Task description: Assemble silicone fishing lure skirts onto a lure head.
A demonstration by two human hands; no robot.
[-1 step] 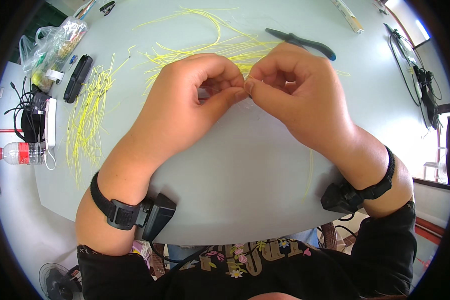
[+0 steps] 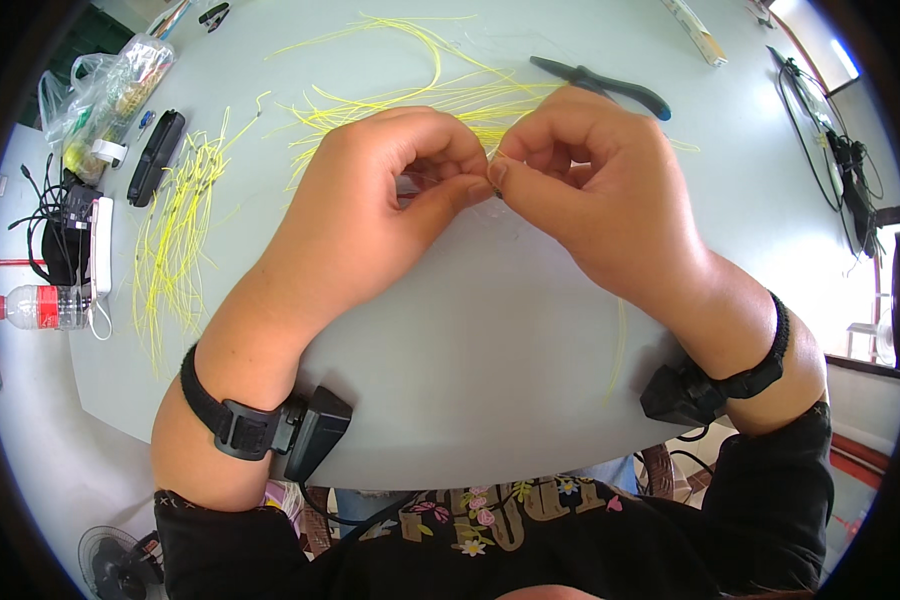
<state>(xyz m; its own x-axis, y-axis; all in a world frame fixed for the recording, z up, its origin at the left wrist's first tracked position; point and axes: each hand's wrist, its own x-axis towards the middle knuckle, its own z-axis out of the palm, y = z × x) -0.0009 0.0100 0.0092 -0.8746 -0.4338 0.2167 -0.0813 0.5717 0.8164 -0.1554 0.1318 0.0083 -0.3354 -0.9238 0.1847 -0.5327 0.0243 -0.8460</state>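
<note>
Left hand (image 2: pixel 365 185) and right hand (image 2: pixel 615 175) meet tip to tip, fingers pinching a tiny, mostly hidden dark piece (image 2: pixel 498 193); yellow strands (image 2: pixel 435 95) lie just beyond, running crosswise.

tiny dark piece (image 2: pixel 498 193) at fingertips (image 2: pixel 481 189) too small to tell, yellow strands (image 2: pixel 410 97) partly hidden behind left hand (image 2: pixel 375 165)
</note>
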